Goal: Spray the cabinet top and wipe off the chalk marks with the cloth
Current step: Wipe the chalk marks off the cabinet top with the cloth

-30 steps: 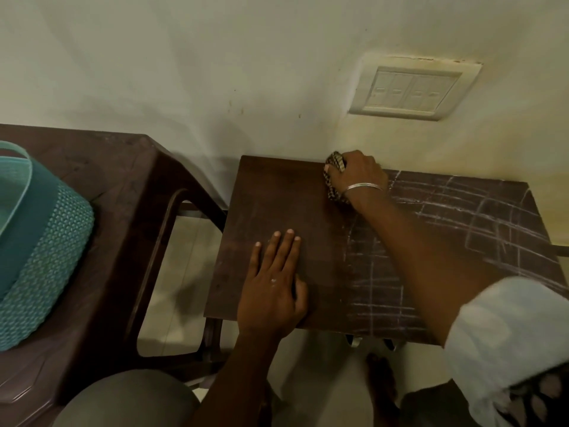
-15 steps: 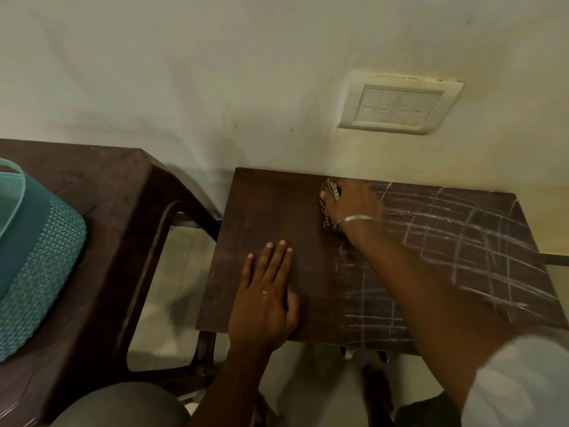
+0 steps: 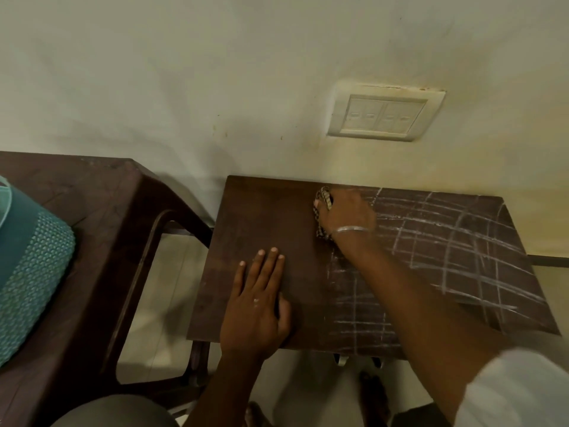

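My right hand grips the bunched checked cloth, pressing it on the cabinet top near the far edge. The chalk marks lie rightward and nearward from it, so I judge the next strokes go that way. My left hand rests flat, fingers straight, on the clean left half.

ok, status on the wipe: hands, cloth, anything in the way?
Left hand flat on cabinet top. Right hand grips cloth near back edge. Chalk marks cover right half. Nothing in the path.
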Tool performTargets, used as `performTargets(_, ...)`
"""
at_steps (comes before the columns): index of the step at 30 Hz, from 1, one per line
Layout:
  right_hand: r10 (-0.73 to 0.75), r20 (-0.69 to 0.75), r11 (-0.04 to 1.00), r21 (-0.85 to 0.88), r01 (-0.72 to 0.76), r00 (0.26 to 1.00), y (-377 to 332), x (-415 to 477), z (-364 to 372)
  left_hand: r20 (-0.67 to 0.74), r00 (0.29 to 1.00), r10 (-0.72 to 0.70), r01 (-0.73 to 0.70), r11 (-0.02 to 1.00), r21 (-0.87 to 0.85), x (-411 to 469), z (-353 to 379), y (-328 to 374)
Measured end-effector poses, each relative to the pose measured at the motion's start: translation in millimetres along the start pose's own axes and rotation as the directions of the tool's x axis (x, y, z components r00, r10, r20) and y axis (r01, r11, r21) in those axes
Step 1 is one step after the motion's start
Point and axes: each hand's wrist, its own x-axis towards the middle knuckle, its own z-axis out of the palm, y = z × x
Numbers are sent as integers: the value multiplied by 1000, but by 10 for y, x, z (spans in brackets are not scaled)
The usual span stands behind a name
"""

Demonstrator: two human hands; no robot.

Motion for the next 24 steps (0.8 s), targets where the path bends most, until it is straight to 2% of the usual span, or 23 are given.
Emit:
performTargets(3,-14,-3,1000,-11,14,1000,35,-66,-30,1,1000,4,-4,1000,0,5,-3,5)
performTargets(9,18,54,997,72,-22,998,-68,283,-87,6,1000,2,-2,1000,0,1,-2,6)
performTargets(16,-25,17,1000,3,25,1000,104,-184,-31,2,1000,-1,1,1000,4,0,0,5)
performTargets(24,52,70,998,39,-55,996,-36,191,-105,-6,1000,-7,7,1000,-6,4,-7,14)
